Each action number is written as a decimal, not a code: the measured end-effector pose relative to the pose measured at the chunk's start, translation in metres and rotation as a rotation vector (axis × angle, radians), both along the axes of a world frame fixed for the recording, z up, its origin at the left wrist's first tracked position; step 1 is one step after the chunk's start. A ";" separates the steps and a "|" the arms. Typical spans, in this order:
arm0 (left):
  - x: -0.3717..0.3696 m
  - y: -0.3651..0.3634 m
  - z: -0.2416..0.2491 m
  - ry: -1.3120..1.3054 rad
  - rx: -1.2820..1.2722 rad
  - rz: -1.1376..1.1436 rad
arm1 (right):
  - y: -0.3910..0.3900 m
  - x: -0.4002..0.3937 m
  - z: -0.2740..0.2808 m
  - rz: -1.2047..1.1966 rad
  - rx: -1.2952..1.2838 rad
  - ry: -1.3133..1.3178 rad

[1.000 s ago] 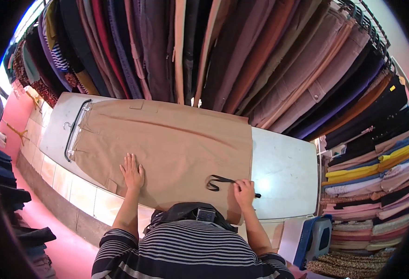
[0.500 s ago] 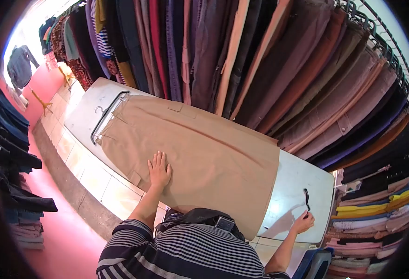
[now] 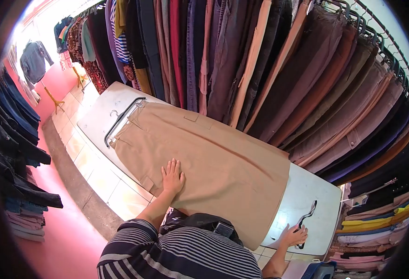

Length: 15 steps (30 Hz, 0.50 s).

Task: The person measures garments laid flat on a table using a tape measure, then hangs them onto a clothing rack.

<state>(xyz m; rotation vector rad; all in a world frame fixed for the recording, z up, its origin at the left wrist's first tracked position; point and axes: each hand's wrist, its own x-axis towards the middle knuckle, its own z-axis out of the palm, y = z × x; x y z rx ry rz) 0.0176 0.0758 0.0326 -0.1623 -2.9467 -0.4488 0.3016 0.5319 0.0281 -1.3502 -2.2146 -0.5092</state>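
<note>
A tan skirt (image 3: 213, 162) with side pockets lies spread over the white table, its waistband clipped to a black hanger (image 3: 119, 122). My left hand (image 3: 172, 176) rests flat on the skirt near its lower side pocket, fingers stretched out. Beyond the hem, my right hand (image 3: 293, 236) is low over the table's right part, its fingers closed on a narrow, wavy black-and-white strip (image 3: 308, 215). One end of the strip reaches away from me, and a dark part of it shows below the fingers.
Skirts and trousers hang in a dense row (image 3: 241, 60) along the table's far side. Folded clothes (image 3: 376, 225) are stacked at the right. Dark garments (image 3: 18, 153) hang at the left, beside a pink floor (image 3: 69, 232). The bare table end (image 3: 311, 186) shows past the hem.
My right hand has lowered toward the table with the strip, which now hangs or lies longer and wavier. The left hand stays on the skirt. The whole view has shifted slightly.
</note>
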 end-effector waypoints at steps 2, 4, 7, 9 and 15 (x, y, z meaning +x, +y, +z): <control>-0.001 0.000 -0.001 0.011 0.001 0.001 | -0.005 -0.012 -0.001 0.049 -0.014 0.208; -0.002 -0.002 -0.006 0.021 0.007 -0.012 | -0.016 -0.034 0.000 0.105 0.013 0.229; -0.006 -0.006 -0.005 0.084 -0.020 -0.064 | -0.052 -0.086 0.013 0.451 -0.173 0.442; -0.011 -0.015 0.004 0.121 -0.047 -0.158 | -0.084 -0.121 0.010 0.497 -0.430 0.499; -0.068 -0.094 -0.003 -0.141 0.343 -0.449 | -0.180 -0.174 0.003 0.266 -0.502 0.087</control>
